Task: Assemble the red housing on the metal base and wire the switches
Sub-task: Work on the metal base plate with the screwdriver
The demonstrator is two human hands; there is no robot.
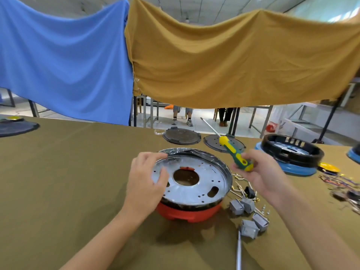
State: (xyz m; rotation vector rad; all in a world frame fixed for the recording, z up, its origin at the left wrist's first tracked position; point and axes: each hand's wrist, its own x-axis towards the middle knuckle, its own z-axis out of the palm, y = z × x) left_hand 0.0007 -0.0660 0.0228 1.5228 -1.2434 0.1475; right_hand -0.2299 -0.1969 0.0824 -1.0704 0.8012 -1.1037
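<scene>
The red housing (189,213) sits upside down on the table, with the round metal base (202,184) resting on top of it, plastic film around its rim. My left hand (146,184) lies on the base's left edge, fingers spread over the rim. My right hand (261,172) holds a yellow-and-green screwdriver (233,152) by its handle end, shaft pointing up and away to the left. Several grey switches (247,215) lie just right of the housing, with loose wires and terminals (241,187) and small screws (265,210) beside them.
Two dark round plates (182,135) (214,142) lie at the far table edge. A black ring on a blue housing (292,154) stands at the right, a yellow disc (329,167) and a wire bundle (341,184) beyond it. A metal rod (238,250) lies near the front.
</scene>
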